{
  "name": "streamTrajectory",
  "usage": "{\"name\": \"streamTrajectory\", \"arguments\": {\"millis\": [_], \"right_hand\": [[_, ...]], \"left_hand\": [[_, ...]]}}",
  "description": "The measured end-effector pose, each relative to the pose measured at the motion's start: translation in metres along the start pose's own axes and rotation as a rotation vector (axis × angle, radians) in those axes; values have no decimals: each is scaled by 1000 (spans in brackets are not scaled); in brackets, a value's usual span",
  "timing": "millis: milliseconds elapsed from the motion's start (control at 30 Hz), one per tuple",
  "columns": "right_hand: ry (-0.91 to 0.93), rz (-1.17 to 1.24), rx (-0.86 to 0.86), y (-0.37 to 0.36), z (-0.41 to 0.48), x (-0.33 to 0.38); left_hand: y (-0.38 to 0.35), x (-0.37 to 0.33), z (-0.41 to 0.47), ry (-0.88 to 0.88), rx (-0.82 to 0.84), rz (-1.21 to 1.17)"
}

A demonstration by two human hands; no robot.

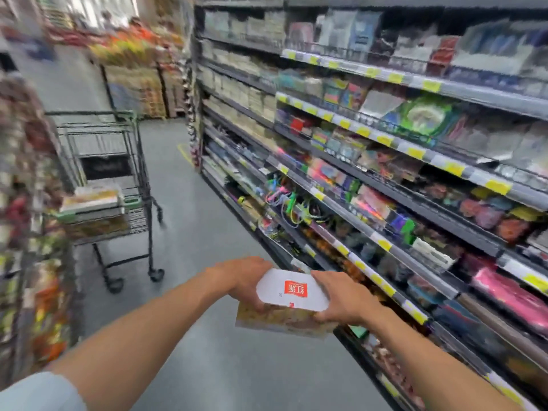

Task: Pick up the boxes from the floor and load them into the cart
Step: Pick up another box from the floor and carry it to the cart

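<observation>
While its long axis runs roughly left to right, the box [292, 292] is held with its white, red-logoed face turned upward and a printed side showing below it. A grey shop floor [207, 232] is seen, with stocked shelves [385, 137] on the right and a wire cart [139, 161], loaded with boxes [92, 197], well ahead on the left. The left hand [243, 277] is curled round the box's left end and the right hand [341, 301] round its right end, so it is gripped between the hands, above the floor.
</observation>
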State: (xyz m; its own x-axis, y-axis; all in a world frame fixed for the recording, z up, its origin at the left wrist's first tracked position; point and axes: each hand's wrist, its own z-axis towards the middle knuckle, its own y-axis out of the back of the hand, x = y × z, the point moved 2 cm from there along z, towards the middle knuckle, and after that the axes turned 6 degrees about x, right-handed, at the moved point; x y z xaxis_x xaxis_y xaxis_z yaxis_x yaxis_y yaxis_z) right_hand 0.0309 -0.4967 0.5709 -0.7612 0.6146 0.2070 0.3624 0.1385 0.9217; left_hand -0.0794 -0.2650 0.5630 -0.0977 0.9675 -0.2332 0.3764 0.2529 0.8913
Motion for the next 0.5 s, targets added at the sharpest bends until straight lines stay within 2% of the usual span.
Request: {"name": "streamTrajectory", "arguments": {"millis": [267, 500], "right_hand": [[277, -96, 59, 13, 152, 167], [448, -115, 104, 11, 238, 257]], "left_hand": [[16, 161, -114, 255, -76, -198], [18, 245, -159, 366, -127, -321]]}}
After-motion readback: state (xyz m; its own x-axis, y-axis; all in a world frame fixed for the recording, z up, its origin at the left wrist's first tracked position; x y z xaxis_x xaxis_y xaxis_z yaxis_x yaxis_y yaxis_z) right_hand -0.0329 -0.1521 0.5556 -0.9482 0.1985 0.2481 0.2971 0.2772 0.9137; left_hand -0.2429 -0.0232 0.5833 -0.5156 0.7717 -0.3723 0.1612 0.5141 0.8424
